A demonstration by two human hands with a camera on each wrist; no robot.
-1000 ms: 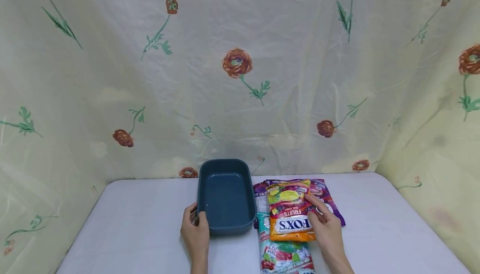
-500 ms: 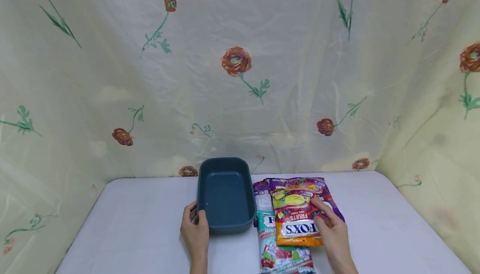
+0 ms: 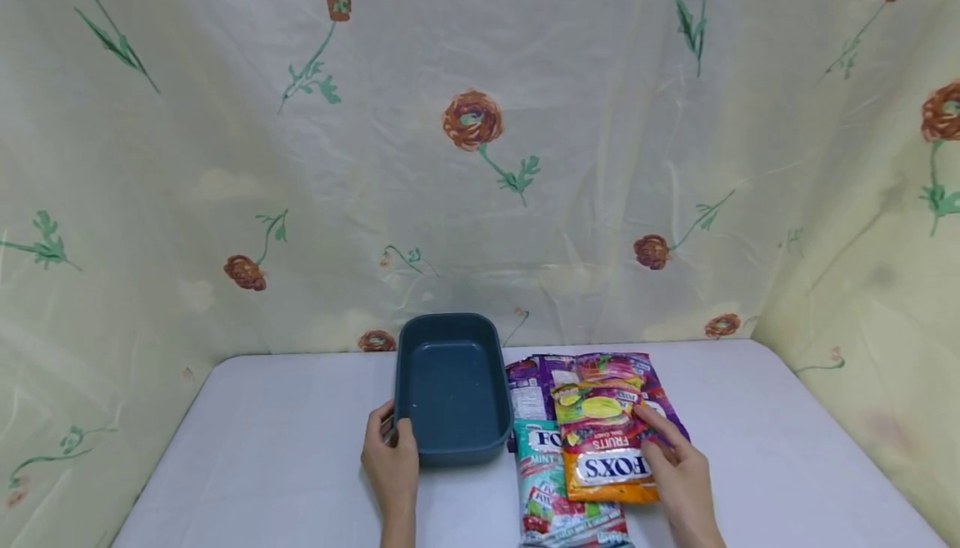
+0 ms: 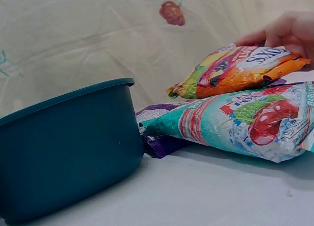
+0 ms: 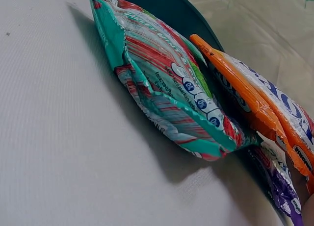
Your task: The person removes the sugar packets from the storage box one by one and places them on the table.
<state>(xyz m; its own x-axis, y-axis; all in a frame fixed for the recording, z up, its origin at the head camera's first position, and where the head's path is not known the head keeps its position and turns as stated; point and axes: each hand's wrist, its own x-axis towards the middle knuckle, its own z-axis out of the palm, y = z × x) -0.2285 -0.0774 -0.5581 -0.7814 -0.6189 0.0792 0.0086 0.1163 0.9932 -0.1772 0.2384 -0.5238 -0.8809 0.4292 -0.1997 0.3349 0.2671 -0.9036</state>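
Observation:
My left hand [image 3: 392, 458] grips the left wall of a dark blue-green rectangular tub [image 3: 457, 398], thumb at the rim and fingers outside. By its right edge, my right hand [image 3: 678, 469] holds an orange-and-red Fox's fruits candy bag [image 3: 603, 440], its printing upside down in the head view. In the left wrist view that candy bag [image 4: 240, 71] is lifted at the right, overlapping the top of a teal mint candy bag [image 4: 245, 120]. The teal bag [image 3: 558, 502] lies on the table right of the tub. Purple candy bags [image 3: 528, 402] lie behind, partly covered.
The table [image 3: 262, 448] has a white cover. A floral curtain [image 3: 480, 215] hangs behind the table's far edge and along both sides. The tub [image 5: 181, 15] stands beside the teal bag in the right wrist view.
My right hand has drawn the orange Fox's bag to the right and slightly toward me, uncovering more of the teal and purple bags. My left hand and the tub have stayed put.

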